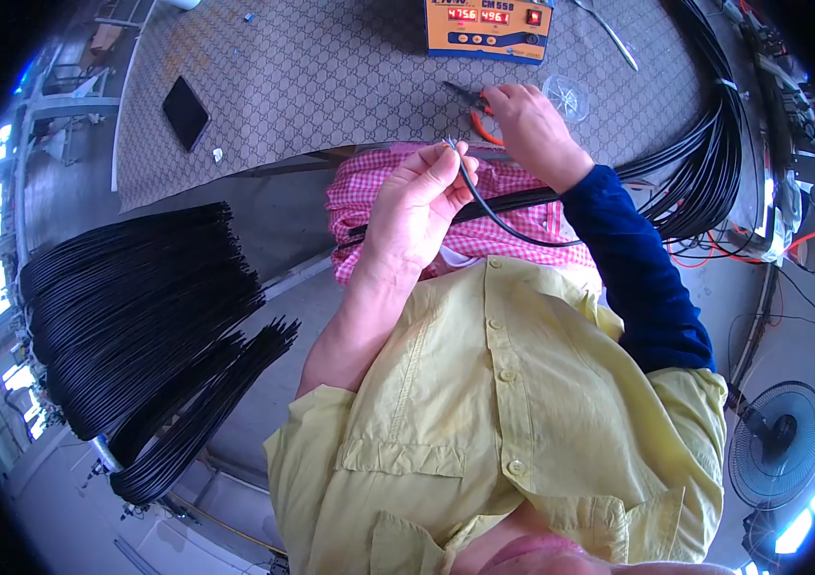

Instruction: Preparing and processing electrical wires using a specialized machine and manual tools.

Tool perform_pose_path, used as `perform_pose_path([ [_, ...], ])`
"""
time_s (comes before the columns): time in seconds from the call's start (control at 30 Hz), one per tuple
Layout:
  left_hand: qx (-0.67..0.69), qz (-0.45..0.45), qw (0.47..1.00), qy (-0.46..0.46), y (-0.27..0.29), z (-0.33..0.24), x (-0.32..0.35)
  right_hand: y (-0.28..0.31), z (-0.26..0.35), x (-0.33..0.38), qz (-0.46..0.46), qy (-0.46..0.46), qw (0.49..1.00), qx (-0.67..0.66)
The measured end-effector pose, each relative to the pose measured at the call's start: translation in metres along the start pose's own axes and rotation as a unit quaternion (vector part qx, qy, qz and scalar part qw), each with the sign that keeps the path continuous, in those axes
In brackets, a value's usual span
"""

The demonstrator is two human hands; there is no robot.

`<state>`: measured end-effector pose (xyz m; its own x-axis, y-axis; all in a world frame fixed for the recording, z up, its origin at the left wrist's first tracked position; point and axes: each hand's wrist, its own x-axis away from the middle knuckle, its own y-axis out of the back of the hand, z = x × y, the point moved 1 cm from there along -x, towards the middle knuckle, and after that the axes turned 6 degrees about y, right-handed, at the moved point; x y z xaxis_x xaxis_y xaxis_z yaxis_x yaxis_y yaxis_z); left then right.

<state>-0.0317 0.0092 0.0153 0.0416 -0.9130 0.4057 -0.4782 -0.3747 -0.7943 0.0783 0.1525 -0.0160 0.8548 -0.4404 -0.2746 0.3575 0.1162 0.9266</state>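
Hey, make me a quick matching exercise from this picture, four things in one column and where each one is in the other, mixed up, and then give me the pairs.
Things
1. Fan
2. Black cable
3. Dark phone
4. Orange-handled pliers

Places
A. Pinched near its end by the left hand
B. At the fingers of the right hand
C. At the lower right of the picture
D. On the left part of the patterned tabletop

Pairs: 1-C, 2-A, 3-D, 4-B
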Motion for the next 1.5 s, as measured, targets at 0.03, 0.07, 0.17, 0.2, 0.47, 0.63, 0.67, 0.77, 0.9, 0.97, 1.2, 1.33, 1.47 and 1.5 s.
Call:
perform_pose_path([
  [0.03,0.000,-0.011,1.000,-0.005,0.000,0.000,-0.001,-0.001,-0.001,0.000,-0.023,0.022,0.999,-0.003],
  [0.07,0.000,-0.003,1.000,-0.005,0.001,0.000,-0.002,0.014,0.007,0.000,0.030,-0.037,0.990,-0.131],
  [0.17,-0.001,0.030,0.999,0.013,-0.001,0.001,-0.007,0.057,0.033,0.025,0.132,-0.106,0.880,-0.445],
  [0.2,0.000,0.040,0.999,0.025,-0.002,0.002,-0.009,0.061,0.038,0.037,0.144,-0.056,0.841,-0.519],
  [0.47,-0.243,-0.031,0.968,0.048,0.004,0.040,-0.018,0.067,-0.039,0.202,0.282,-0.370,0.802,-0.375],
  [0.63,-0.486,-0.058,0.869,-0.079,0.026,0.063,-0.031,-0.028,-0.089,0.332,0.317,-0.305,0.898,-0.010],
  [0.67,-0.544,-0.069,0.828,-0.116,0.042,0.071,-0.038,-0.043,-0.088,0.339,0.332,-0.323,0.886,0.012],
  [0.77,-0.743,-0.037,0.621,-0.246,0.041,0.066,-0.037,-0.076,-0.084,0.345,0.376,-0.319,0.869,0.034],
  [0.9,-0.799,-0.031,0.575,-0.171,0.054,0.069,-0.039,-0.057,-0.072,0.304,0.375,-0.208,0.903,-0.010],
  [0.97,-0.811,-0.024,0.550,-0.197,0.053,0.071,-0.038,0.002,-0.051,0.246,0.319,-0.244,0.912,-0.082],
  [1.2,-0.762,-0.034,0.517,-0.389,0.015,0.051,-0.013,0.077,0.023,0.114,-0.134,-0.007,0.989,-0.056],
  [1.33,-0.779,0.058,0.448,-0.435,-0.029,0.039,0.009,0.067,0.050,0.067,-0.114,-0.058,0.932,-0.339],
  [1.47,-0.795,0.130,0.412,-0.427,-0.039,0.053,0.014,0.062,0.041,0.029,0.183,-0.078,0.822,-0.534],
  [1.5,-0.792,0.137,0.416,-0.426,-0.038,0.054,0.013,0.062,0.040,0.026,0.196,-0.089,0.817,-0.534],
])
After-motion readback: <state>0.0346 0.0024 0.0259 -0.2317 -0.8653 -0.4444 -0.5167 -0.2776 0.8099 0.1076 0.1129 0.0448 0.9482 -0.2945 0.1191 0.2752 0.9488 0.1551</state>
